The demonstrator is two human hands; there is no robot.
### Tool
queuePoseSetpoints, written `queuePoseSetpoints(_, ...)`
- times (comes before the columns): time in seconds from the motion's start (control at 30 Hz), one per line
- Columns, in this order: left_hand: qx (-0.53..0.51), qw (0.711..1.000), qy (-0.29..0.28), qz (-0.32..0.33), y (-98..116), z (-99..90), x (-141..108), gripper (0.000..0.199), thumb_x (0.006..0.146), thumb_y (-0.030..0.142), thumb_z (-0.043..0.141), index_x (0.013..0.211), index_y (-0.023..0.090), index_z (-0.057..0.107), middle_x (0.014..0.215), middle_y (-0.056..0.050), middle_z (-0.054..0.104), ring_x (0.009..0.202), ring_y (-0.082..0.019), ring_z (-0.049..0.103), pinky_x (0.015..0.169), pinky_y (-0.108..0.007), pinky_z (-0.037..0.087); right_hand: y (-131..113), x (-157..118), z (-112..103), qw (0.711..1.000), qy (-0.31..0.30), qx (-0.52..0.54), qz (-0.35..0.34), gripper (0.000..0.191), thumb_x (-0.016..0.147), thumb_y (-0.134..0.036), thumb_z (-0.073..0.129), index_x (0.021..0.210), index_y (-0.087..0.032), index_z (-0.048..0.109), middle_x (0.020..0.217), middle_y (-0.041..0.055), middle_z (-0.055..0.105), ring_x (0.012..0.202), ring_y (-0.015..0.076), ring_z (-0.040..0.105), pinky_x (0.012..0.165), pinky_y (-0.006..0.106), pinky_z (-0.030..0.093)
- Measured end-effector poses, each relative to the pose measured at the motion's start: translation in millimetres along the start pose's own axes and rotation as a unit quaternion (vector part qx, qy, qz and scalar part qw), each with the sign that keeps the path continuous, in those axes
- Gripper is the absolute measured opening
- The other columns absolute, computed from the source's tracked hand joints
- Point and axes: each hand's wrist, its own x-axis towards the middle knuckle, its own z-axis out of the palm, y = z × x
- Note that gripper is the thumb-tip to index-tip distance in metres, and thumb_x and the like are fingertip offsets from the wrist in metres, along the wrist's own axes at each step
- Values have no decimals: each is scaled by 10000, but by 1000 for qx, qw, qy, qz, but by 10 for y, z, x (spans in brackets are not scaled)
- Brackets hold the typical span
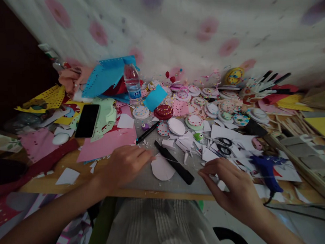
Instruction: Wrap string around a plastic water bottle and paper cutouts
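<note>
My left hand [126,164] is closed, its fingertips pinched at the upper left edge of a round white paper disc [162,169]. From those fingertips a thin pale string [177,161] stretches right, across a black utility knife [177,164]. My right hand [231,187] is also closed, thumb and forefinger pinched at the string's other end. The disc and the knife lie side by side on a grey mat [143,178] in front of me. A black pen [147,133] rests farther back, between a pink sheet and several decorated paper discs.
A blue glue gun [269,171] with its cord lies at the right, near black-handled scissors [224,145]. Behind the mat are stacked decorated discs [163,112] and a water bottle [132,84]. A phone [87,120] sits at the left. Paper scraps surround the mat.
</note>
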Motion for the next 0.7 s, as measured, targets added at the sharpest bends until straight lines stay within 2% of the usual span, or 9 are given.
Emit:
queuePoseSetpoints(0.1, 6, 1000, 3, 0, -46, -53, -70, 285, 974, 250, 474, 755, 171, 639, 595, 17, 609, 589, -137, 599, 557, -270, 404, 62, -14, -12, 998, -30, -48, 16, 30, 936, -177, 531, 921, -180, 556, 824, 57, 627, 774, 202, 583, 676, 334, 474)
queuePoseSetpoints(0.17, 2, 1000, 8, 12, -7, -75, -94, 273, 968, 239, 486, 747, 169, 631, 591, 20, 595, 578, -141, 581, 552, -283, 395, 29, 5, 14, 993, -42, -113, 7, 137, 946, -223, 515, 1048, -156, 576, 938, 104, 648, 876, 259, 583, 747, 401, 470)
queuePoseSetpoints(0.27, -4, 999, 12, 30, 129, -107, -71, 248, 943, 211, 527, 708, 172, 595, 573, 25, 556, 550, -148, 540, 530, -304, 363, -130, 77, 94, 979, -25, -200, -22, 298, 950, -211, 497, 1233, -127, 542, 1122, 143, 641, 1061, 331, 540, 871, 475, 421)
queuePoseSetpoints(0.33, -10, 999, 14, 43, 226, -129, -32, 254, 944, 200, 519, 697, 175, 576, 571, 26, 544, 549, -149, 527, 529, -311, 350, -254, 128, 161, 976, -31, -209, -55, 313, 964, -152, 431, 1258, -110, 532, 1086, 135, 654, 1025, 311, 554, 849, 452, 423)
queuePoseSetpoints(0.4, -26, 998, 17, 53, 296, -139, -3, 248, 961, 200, 484, 737, 170, 587, 586, 23, 553, 566, -148, 532, 543, -311, 355, -341, 169, 229, 979, -61, -176, -84, 319, 975, -110, 352, 1231, -87, 541, 915, 109, 656, 836, 254, 577, 725, 398, 444)
queuePoseSetpoints(0.47, -47, 998, 24, 45, 332, -125, 4, 215, 965, 193, 471, 803, 160, 607, 610, 22, 570, 587, -145, 540, 558, -307, 365, -373, 196, 288, 983, -88, -140, -79, 293, 978, -108, 339, 1163, -89, 565, 794, 77, 613, 694, 220, 540, 618, 359, 429)
queuePoseSetpoints(0.57, -79, 996, 38, 17, 350, -63, -17, 146, 946, 167, 507, 855, 149, 620, 610, 27, 566, 578, -136, 530, 545, -296, 356, -344, 223, 333, 989, -84, -112, -40, 202, 982, -152, 393, 979, -136, 595, 832, 84, 600, 739, 230, 540, 637, 352, 433)
queuePoseSetpoints(0.63, -113, 992, 50, -7, 358, -22, -34, 127, 940, 163, 521, 871, 145, 626, 606, 27, 568, 572, -130, 533, 546, -286, 361, -312, 232, 330, 992, -80, -87, -34, 223, 993, -178, 388, 884, -155, 581, 843, 85, 601, 768, 228, 540, 659, 341, 428)
queuePoseSetpoints(0.7, -147, 987, 59, -39, 365, -6, -47, 126, 943, 187, 527, 882, 148, 629, 617, 20, 585, 584, -129, 553, 563, -275, 380, -295, 231, 306, 993, -78, -73, -41, 259, 1007, -190, 368, 840, -167, 564, 774, 60, 585, 724, 206, 527, 636, 316, 402)
